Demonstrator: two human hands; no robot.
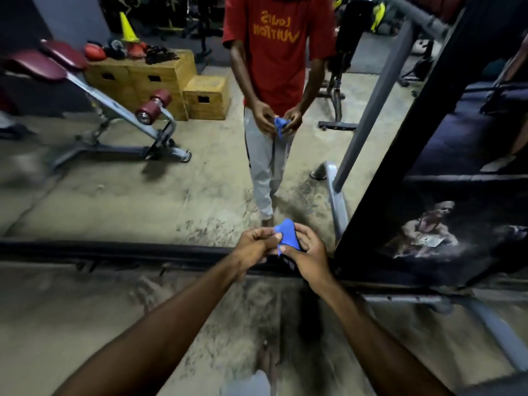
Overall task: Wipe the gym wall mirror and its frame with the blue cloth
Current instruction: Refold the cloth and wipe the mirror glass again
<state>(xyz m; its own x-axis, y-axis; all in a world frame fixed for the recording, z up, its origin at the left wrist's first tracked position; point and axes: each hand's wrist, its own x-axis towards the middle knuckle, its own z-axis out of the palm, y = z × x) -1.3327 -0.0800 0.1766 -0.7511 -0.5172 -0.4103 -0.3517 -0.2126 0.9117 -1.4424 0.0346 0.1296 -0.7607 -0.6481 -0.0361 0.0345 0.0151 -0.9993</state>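
Observation:
A small blue cloth (288, 235) is bunched between both of my hands in front of the wall mirror (200, 181). My left hand (255, 244) pinches its left edge with curled fingers. My right hand (307, 252) grips the cloth from the right, thumb over it. The hands hover just above the mirror's dark bottom frame (114, 251). The frame's dark right side (411, 132) slants upward. In the glass a person in a red shirt holds the same cloth.
The mirror reflects a weight bench (114, 110), wooden boxes (160, 78) and a yellow cone (127, 27). A dark poster panel (445, 224) stands right of the frame. A grey metal machine leg (491, 327) lies on the dusty floor at lower right.

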